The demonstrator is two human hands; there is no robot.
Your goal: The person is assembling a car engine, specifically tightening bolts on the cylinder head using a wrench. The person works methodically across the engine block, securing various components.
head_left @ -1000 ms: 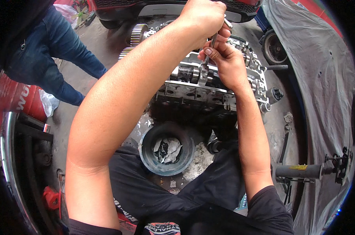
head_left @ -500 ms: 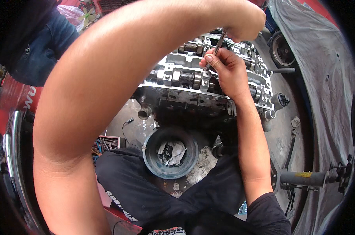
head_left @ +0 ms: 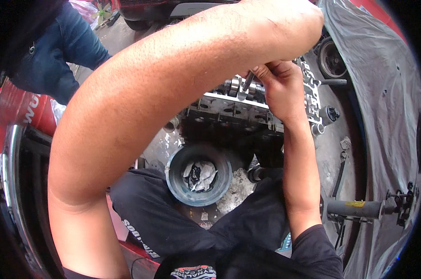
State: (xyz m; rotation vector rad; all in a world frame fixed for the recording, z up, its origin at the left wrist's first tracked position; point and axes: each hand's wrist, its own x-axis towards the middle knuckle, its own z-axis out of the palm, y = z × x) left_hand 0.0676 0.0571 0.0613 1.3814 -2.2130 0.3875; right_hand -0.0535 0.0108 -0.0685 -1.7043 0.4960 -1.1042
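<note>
My right hand [head_left: 285,88] pinches a slim metal socket extension [head_left: 249,82] between thumb and fingers. Its lower end meets a bearing cap [head_left: 242,94] on the cylinder head [head_left: 259,105]. A shiny camshaft [head_left: 233,86] lies beside the cap. From the left, my bent left arm reaches across the top of the picture. My left hand [head_left: 303,28] is above the right hand, its back and wrist toward me. Its fingers are hidden, and so is the upper end of the extension. The forearm covers much of the engine.
Below the engine stands a round bucket [head_left: 168,186] with crumpled paper or rag in it. A person in jeans [head_left: 85,39] is at the far left, near a red drum [head_left: 38,111]. Grey sheeting [head_left: 382,93] hangs at right, behind a strut-like cylinder [head_left: 354,210].
My left forearm and hand have come lower and nearer, covering more of the engine and the extension. My right hand has shifted slightly right and down, still holding the extension. The view has tilted slightly.
</note>
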